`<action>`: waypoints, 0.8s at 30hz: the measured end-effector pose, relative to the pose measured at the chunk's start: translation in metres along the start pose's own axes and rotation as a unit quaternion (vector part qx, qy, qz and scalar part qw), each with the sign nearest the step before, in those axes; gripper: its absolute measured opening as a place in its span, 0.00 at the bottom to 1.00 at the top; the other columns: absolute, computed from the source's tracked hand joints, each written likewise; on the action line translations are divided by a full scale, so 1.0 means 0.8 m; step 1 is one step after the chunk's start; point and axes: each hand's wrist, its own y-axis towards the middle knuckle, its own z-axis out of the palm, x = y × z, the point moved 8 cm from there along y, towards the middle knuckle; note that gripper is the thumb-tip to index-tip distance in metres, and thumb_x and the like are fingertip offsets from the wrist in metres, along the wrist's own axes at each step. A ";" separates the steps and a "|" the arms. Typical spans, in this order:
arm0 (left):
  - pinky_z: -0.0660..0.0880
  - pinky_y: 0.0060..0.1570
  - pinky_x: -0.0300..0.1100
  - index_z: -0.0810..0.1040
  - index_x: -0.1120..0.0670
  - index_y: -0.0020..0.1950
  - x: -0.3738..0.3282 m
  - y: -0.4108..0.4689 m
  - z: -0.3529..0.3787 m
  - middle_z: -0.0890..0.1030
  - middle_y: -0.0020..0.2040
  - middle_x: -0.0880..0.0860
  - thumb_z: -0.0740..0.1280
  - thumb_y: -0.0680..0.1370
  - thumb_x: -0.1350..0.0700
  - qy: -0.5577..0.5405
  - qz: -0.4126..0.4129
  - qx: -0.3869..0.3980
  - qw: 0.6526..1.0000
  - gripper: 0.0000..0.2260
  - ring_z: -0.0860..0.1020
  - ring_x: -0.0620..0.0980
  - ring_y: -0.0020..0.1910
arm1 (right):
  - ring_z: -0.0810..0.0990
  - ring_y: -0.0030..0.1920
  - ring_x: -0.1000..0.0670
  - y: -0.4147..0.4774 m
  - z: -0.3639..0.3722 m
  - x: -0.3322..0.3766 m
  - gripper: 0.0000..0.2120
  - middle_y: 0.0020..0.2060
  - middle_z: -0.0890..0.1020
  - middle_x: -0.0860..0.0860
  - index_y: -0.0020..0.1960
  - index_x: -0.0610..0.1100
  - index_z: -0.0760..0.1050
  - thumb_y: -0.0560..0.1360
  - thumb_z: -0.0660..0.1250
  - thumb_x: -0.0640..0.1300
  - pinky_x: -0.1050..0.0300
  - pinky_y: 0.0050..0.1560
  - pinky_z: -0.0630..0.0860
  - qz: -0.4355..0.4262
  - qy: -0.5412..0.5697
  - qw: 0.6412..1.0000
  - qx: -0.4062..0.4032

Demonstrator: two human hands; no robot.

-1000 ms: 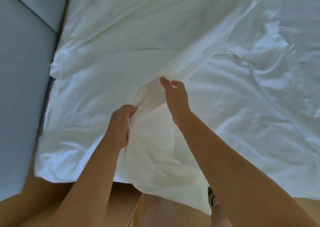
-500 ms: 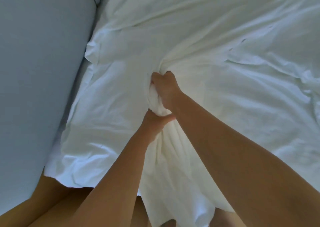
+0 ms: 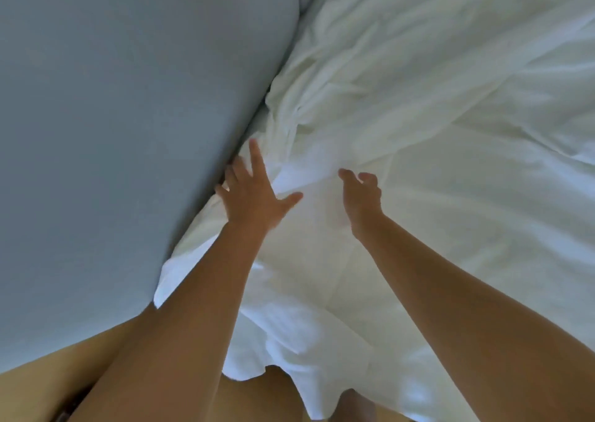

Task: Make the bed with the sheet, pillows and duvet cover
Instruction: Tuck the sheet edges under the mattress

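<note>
Where the white sheet (image 3: 434, 196) lies rumpled over the bed, which it hides, its near edge hangs towards the floor (image 3: 35, 386), and both hands reach in over it without gripping anything. The left hand (image 3: 254, 196) is spread wide with its fingers straight, just beside the blue padded panel (image 3: 112, 131). That panel may be a headboard or a wall; the view is too skewed to say. The right hand (image 3: 362, 197) is loosely curled and empty, near a bunched ridge of cloth between the two. The fabric looks light, soft and limp, so it will likely fold and drag rather than slide flat. A good hold would be that gathered ridge or the loose hem, pinched with the hands set apart.
</note>
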 end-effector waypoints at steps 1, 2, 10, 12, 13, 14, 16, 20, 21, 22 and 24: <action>0.50 0.69 0.64 0.29 0.51 0.74 -0.013 -0.009 0.033 0.45 0.77 0.63 0.64 0.65 0.26 0.030 0.014 0.053 0.998 0.57 0.48 0.64 0.75 | 0.66 0.67 0.41 0.010 -0.019 -0.016 0.29 0.68 0.66 0.43 0.72 0.45 0.61 0.76 0.62 0.56 0.46 0.64 0.67 0.022 -0.018 0.999 -0.028; 0.46 0.69 0.66 0.26 0.51 0.73 -0.029 -0.020 0.064 0.38 0.76 0.63 0.61 0.62 0.23 0.058 0.036 0.097 0.993 0.59 0.42 0.65 0.75 | 0.65 0.67 0.41 0.019 -0.037 -0.027 0.31 0.68 0.65 0.43 0.73 0.45 0.60 0.75 0.63 0.56 0.45 0.64 0.66 0.037 -0.028 0.997 -0.055; 0.53 0.69 0.63 0.38 0.55 0.77 -0.091 -0.073 0.153 0.43 0.77 0.63 0.60 0.76 0.38 0.097 0.061 0.148 0.982 0.41 0.46 0.62 0.76 | 0.71 0.64 0.44 0.054 -0.012 0.017 0.27 0.65 0.71 0.43 0.70 0.38 0.62 0.75 0.67 0.45 0.55 0.63 0.68 -0.058 0.025 0.998 0.018; 0.67 0.62 0.55 0.55 0.58 0.74 -0.061 -0.054 0.108 0.65 0.71 0.61 0.57 0.80 0.53 0.070 0.034 0.087 0.993 0.24 0.66 0.60 0.69 | 0.75 0.54 0.44 0.041 0.017 0.061 0.10 0.51 0.77 0.44 0.56 0.37 0.71 0.76 0.63 0.39 0.55 0.53 0.72 -0.137 -0.003 0.990 0.031; 0.70 0.57 0.53 0.60 0.59 0.71 -0.033 -0.041 0.077 0.71 0.65 0.61 0.57 0.80 0.57 0.033 0.000 0.039 0.999 0.19 0.72 0.62 0.63 | 0.75 0.47 0.45 0.029 0.038 0.081 0.03 0.45 0.75 0.47 0.50 0.40 0.71 0.76 0.61 0.38 0.56 0.47 0.72 -0.164 0.008 0.985 0.062; 0.71 0.53 0.53 0.62 0.59 0.68 0.001 -0.033 0.046 0.74 0.61 0.61 0.57 0.79 0.60 0.000 -0.037 -0.012 0.999 0.17 0.74 0.64 0.58 | 0.73 0.44 0.47 0.015 0.063 0.096 0.01 0.42 0.73 0.49 0.47 0.41 0.70 0.76 0.61 0.38 0.57 0.43 0.70 -0.184 0.014 0.977 0.110; 0.72 0.50 0.55 0.62 0.59 0.69 0.050 -0.024 -0.005 0.75 0.59 0.63 0.58 0.78 0.64 -0.022 -0.071 -0.092 0.993 0.19 0.76 0.66 0.54 | 0.71 0.44 0.52 -0.017 0.112 0.113 0.05 0.45 0.71 0.52 0.52 0.43 0.71 0.77 0.62 0.43 0.61 0.43 0.68 -0.207 -0.024 0.952 0.224; 0.72 0.52 0.49 0.45 0.53 0.78 0.042 -0.017 -0.002 0.65 0.68 0.61 0.59 0.78 0.62 0.114 -0.009 -0.061 0.992 0.32 0.71 0.59 0.61 | 0.71 0.55 0.50 -0.025 0.131 0.065 0.18 0.56 0.72 0.50 0.63 0.44 0.69 0.74 0.60 0.48 0.58 0.48 0.69 -0.175 -0.101 0.940 0.274; 0.71 0.53 0.50 0.43 0.52 0.78 0.032 -0.015 0.010 0.63 0.70 0.61 0.59 0.79 0.58 0.142 0.027 -0.055 0.988 0.33 0.68 0.59 0.63 | 0.69 0.62 0.48 -0.015 0.118 0.045 0.21 0.63 0.71 0.49 0.67 0.46 0.67 0.75 0.60 0.47 0.54 0.58 0.68 -0.200 -0.185 0.934 0.232; 0.69 0.58 0.52 0.41 0.52 0.78 0.026 -0.013 0.024 0.60 0.72 0.62 0.60 0.79 0.52 0.161 0.056 -0.051 0.984 0.34 0.65 0.60 0.67 | 0.63 0.69 0.47 -0.004 0.105 0.024 0.24 0.70 0.65 0.48 0.71 0.46 0.63 0.76 0.60 0.46 0.52 0.66 0.62 -0.237 -0.315 0.900 0.187; 0.57 0.67 0.61 0.31 0.50 0.75 0.027 -0.007 0.056 0.48 0.76 0.62 0.59 0.76 0.38 0.193 0.065 -0.014 0.979 0.42 0.51 0.62 0.74 | 0.51 0.75 0.48 0.008 0.093 -0.011 0.30 0.76 0.54 0.48 0.75 0.46 0.55 0.76 0.62 0.45 0.53 0.72 0.50 -0.334 -0.492 0.790 0.149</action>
